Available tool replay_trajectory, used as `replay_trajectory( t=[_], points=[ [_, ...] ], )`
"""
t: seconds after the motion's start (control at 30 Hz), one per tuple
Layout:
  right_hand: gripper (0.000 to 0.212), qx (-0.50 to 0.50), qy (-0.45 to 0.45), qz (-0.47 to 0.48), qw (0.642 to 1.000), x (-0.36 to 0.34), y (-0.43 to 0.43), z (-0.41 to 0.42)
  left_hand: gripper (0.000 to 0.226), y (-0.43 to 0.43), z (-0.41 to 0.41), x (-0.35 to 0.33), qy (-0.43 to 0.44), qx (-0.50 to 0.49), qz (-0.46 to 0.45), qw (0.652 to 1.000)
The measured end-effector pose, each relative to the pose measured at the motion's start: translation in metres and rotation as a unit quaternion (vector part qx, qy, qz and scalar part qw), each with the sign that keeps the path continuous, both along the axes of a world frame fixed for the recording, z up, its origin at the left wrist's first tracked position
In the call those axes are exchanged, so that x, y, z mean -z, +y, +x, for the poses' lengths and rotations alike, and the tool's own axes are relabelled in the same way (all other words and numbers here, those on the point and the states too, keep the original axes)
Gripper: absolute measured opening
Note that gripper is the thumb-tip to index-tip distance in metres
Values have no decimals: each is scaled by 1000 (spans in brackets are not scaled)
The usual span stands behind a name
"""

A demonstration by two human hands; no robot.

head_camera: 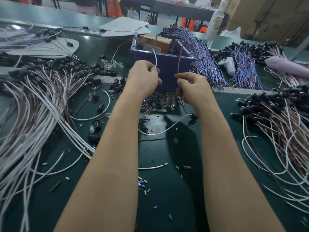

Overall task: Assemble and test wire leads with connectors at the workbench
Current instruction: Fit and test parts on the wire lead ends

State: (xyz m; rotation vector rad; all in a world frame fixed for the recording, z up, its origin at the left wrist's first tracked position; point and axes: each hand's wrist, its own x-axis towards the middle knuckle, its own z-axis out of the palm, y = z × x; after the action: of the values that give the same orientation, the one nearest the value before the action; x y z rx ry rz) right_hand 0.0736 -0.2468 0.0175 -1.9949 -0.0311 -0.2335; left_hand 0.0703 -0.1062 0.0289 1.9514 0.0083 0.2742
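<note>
My left hand (143, 77) pinches the upper end of a white wire (155, 59), which stands up above the fingers. My right hand (192, 88) pinches a brown wire (179, 61) that also rises upward. Below my right wrist both wires run down to a black connector (194, 116), and the white one loops across the green mat (167, 190). A heap of small clear bulbs (157, 102) lies just beyond my hands, in front of a blue bin (167, 64).
Bundles of white and brown leads (33, 114) cover the left; finished leads with black sockets (275, 118) pile on the right. Blue and brown wires (204, 52) drape behind the bin. Loose black sockets (97, 126) and cut insulation bits (143, 185) litter the mat.
</note>
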Motion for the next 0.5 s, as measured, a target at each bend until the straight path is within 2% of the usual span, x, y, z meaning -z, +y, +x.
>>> replay_trajectory(
  t=[0.5],
  points=[
    [18, -20, 31, 33, 999, 0, -9, 0, 25, -1, 0, 0, 4, -2, 18, 1000]
  ],
)
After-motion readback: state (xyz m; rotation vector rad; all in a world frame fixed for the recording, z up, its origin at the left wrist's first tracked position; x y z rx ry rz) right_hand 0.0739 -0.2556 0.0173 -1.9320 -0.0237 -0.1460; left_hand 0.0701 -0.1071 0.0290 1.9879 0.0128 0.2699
